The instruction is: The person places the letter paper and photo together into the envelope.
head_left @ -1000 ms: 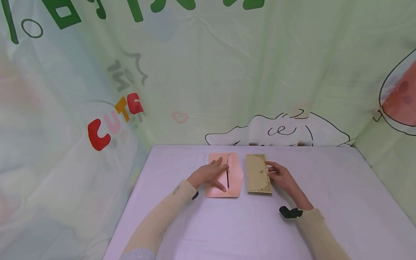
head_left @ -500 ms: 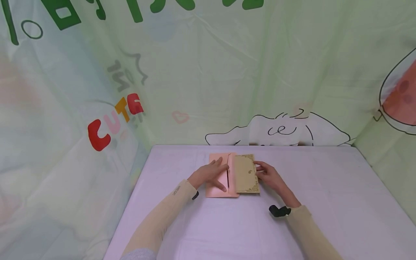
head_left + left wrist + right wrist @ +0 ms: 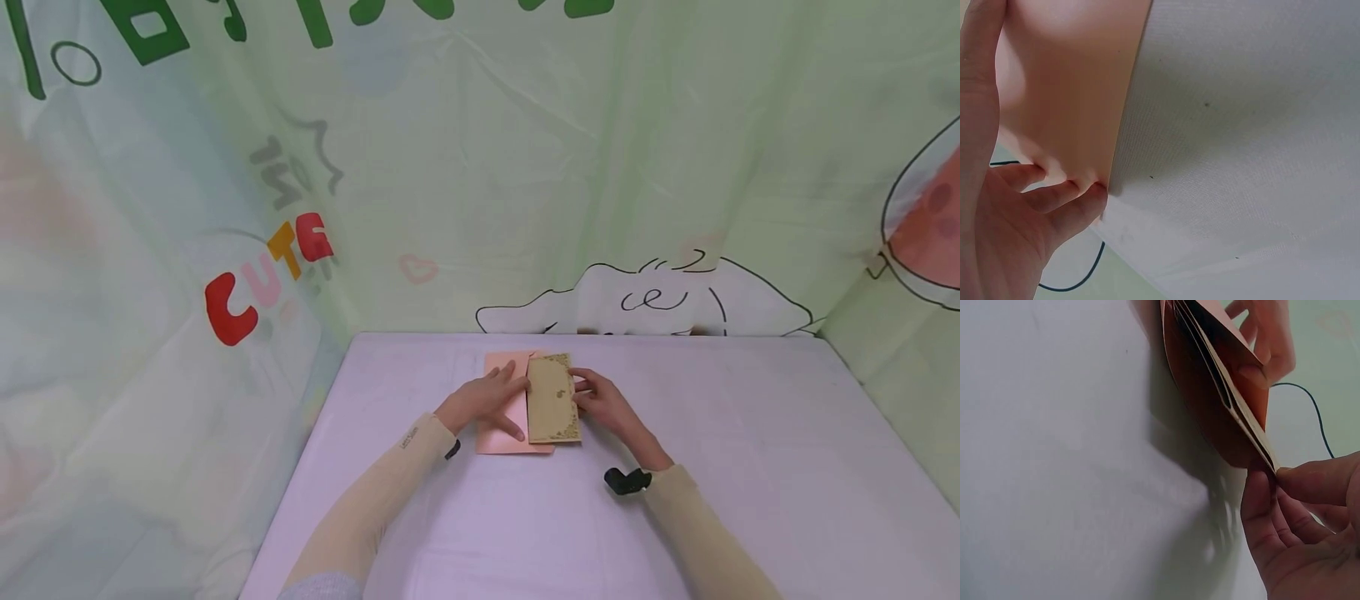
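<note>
In the head view a pink envelope (image 3: 495, 442) lies on the table, its mouth towards the right. My left hand (image 3: 480, 402) rests on it with fingers and thumb spread; in the left wrist view its fingertips (image 3: 1091, 194) touch the paper. My right hand (image 3: 606, 408) pinches the right edge of a tan folded card (image 3: 551, 404) with an ornate printed border. The right wrist view shows the envelope's mouth gaping and the card (image 3: 1250, 431) reaching in between its two panels. The card's far end is hidden inside the envelope there.
The envelope and card lie towards the back of a white-covered table (image 3: 480, 525). A printed curtain (image 3: 450, 167) hangs behind it and along the left. A dark wrist device (image 3: 627, 481) sits on the right wrist.
My right hand has moved left with the card, from beside the envelope to its mouth, covering the pink flap. The left hand has stayed in place on the envelope.
</note>
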{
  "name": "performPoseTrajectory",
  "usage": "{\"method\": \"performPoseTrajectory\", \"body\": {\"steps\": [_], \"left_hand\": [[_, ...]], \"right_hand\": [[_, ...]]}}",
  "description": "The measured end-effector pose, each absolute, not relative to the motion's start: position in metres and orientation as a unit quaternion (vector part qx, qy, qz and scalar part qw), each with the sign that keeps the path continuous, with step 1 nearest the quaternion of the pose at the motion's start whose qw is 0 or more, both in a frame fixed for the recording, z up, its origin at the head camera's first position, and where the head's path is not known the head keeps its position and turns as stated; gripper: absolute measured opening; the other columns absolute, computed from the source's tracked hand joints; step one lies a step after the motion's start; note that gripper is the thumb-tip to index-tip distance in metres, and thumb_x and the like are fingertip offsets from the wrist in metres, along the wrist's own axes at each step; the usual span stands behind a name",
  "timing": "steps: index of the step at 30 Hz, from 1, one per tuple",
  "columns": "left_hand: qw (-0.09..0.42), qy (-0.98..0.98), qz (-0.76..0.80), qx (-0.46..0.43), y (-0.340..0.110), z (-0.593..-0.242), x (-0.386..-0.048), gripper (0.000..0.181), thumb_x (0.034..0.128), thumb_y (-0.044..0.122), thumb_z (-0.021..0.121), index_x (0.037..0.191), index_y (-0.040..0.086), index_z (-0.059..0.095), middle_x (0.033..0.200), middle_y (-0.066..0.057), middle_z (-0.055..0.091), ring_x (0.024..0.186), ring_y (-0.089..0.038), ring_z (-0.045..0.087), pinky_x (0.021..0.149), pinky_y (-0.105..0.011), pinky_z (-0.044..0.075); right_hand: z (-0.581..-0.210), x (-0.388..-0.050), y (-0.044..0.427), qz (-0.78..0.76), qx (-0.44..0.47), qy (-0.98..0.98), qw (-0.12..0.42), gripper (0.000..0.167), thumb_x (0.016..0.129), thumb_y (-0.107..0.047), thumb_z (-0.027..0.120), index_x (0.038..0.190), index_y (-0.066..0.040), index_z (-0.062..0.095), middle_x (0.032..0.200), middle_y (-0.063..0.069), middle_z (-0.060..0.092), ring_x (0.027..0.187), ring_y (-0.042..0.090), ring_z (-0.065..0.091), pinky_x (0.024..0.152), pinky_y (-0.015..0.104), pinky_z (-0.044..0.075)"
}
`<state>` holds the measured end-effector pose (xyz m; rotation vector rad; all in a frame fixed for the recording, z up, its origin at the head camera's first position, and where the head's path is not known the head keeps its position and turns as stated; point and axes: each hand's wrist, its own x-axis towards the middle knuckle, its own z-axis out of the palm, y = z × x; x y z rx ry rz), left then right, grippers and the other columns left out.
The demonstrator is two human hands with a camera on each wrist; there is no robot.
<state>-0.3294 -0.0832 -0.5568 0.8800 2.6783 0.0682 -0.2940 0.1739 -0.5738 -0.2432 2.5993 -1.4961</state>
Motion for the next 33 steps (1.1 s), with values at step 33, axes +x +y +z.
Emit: {"method": "performPoseTrajectory", "body": {"steps": [33], "left_hand": [[0.174, 0.939, 0.020, 0.296, -0.085, -0.561, -0.332, 0.112, 0.0696, 0.081, 0.068, 0.160, 0.039, 0.016, 0.171, -0.009, 0.000, 0.155, -0.037, 0.019, 0.113, -0.054, 0.039]], "right_hand": [[-0.580, -0.307, 0.114, -0.475, -0.077, 0.871, 0.095, 0.055, 0.095, -0.006, 0.063, 0.146, 0.003, 0.043, 0.104, 0.018, 0.067, 0.082, 0.019, 0.064, 0.070, 0.028, 0.053]]}}
